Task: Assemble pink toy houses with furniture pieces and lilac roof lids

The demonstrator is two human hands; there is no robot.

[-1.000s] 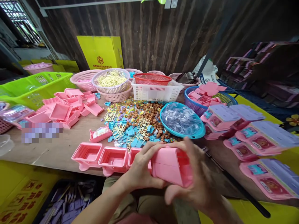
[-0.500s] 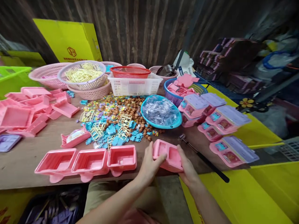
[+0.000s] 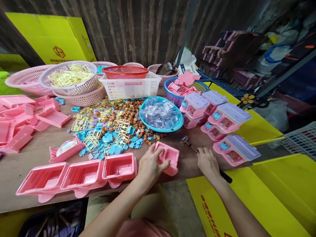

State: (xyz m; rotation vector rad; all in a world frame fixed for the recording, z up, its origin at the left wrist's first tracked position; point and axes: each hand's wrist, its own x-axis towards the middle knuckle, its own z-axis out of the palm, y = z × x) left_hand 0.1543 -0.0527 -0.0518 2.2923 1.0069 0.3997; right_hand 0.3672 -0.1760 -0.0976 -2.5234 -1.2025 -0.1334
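My left hand [image 3: 151,164] grips a pink plastic box [image 3: 172,156] by its left side, its recessed face turned up, at the table's front edge. To the right, my right hand [image 3: 207,163] is closed over the shaft of a small hammer [image 3: 189,143] lying on the table. The hammer's metal head points away from me, and the end of its black handle shows past my wrist. Left of my left hand stand three open pink boxes [image 3: 119,166] in a row. Finished-looking pink boxes with lilac lids [image 3: 233,113] are stacked at the right.
A turquoise basin [image 3: 161,115] of clear plastic pieces stands behind my hands. Loose blue and brown pieces [image 3: 134,112] cover the table's middle. Pink trays [image 3: 53,117] are heaped at the left. Baskets and a white crate [image 3: 130,87] line the back; yellow cardboard [image 3: 247,194] lies at the right.
My right hand has let go of the pink box and moved right onto the hammer. My left hand keeps the box, now resting lower and tilted differently. The view has shifted rightward.
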